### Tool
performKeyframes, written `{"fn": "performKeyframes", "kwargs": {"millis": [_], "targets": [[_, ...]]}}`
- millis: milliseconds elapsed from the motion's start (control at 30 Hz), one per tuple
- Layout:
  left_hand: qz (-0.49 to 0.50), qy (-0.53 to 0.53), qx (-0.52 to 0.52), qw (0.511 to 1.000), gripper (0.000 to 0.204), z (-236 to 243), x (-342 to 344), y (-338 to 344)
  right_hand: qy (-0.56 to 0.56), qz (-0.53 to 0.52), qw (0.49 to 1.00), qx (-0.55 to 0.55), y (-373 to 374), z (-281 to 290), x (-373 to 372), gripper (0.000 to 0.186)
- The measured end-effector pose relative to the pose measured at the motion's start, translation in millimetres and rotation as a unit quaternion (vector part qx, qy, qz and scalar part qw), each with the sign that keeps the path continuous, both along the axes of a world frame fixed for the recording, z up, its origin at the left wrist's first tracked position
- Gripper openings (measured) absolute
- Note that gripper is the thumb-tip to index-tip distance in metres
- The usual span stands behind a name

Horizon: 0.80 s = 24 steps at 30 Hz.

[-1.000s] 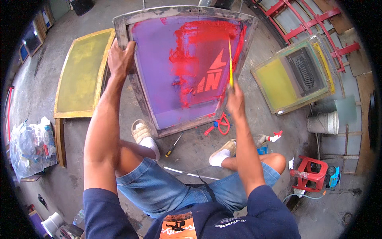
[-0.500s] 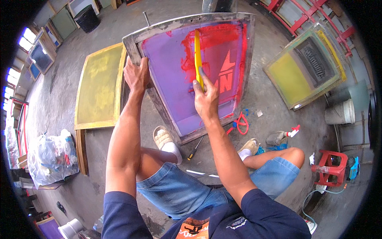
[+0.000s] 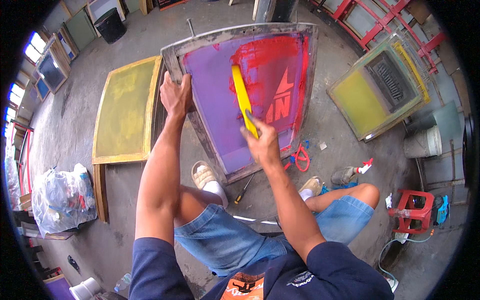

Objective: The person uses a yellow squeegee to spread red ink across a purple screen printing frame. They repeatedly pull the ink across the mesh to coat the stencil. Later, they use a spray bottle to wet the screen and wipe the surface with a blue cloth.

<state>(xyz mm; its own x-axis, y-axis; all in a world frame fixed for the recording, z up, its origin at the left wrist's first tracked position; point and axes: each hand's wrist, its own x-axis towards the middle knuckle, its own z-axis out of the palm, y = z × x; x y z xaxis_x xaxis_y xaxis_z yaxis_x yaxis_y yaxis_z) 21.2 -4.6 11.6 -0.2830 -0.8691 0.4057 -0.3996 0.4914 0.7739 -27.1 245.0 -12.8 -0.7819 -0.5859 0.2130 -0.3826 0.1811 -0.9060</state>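
Tilted up in front of me stands a screen-printing frame [image 3: 174,64] with worn grey edges and purple mesh [image 3: 212,95]. Wet red ink [image 3: 262,49] is smeared over its upper and right parts, beside pale red lettering. My left hand [image 3: 176,95] is closed round the frame's left edge. In my right hand [image 3: 263,143] is a long yellow spatula [image 3: 241,92], its blade pointing up and lying over the mesh at the left border of the ink. Dark smudges mark the fingers of that hand.
A yellow screen [image 3: 127,107] leans at the left, and another screen [image 3: 362,102] lies at the right. On the floor are a screwdriver [image 3: 244,189], a red strap [image 3: 301,157] and a red stool [image 3: 415,210]. A plastic-covered bundle [image 3: 64,200] sits lower left.
My right hand has drawn the spatula down and slightly left across the mesh, and the blade tilts more to the left. My left hand keeps its hold on the frame.
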Motion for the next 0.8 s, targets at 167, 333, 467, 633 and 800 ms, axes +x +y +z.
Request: {"fn": "performKeyframes", "kwargs": {"millis": [167,333,467,633,800], "targets": [[0.003,-0.018,-0.003,1.0,0.043,-2.8,-0.7,-3.1,-0.046,-0.001,0.999,0.015,-16.1,26.3,-15.3,0.041],[-0.005,-0.01,0.002,1.0,0.045,-4.2,1.2,-1.1,-0.035,0.007,0.999,-0.009,-5.9,17.5,-12.3,0.041],[0.002,-0.018,-0.002,1.0,0.044,-6.2,1.8,-2.4,-0.12,-0.016,0.992,-0.021,-15.0,23.4,-9.6,0.042],[0.002,-0.03,-0.008,1.0,0.045,-6.0,4.6,-4.5,-0.234,-0.059,0.962,-0.126,-43.5,35.9,-3.3,0.041],[0.006,-0.024,-0.008,1.0,0.046,-4.8,1.6,2.5,-0.3,-0.084,0.923,-0.227,-58.3,50.4,-1.2,0.04]]}}
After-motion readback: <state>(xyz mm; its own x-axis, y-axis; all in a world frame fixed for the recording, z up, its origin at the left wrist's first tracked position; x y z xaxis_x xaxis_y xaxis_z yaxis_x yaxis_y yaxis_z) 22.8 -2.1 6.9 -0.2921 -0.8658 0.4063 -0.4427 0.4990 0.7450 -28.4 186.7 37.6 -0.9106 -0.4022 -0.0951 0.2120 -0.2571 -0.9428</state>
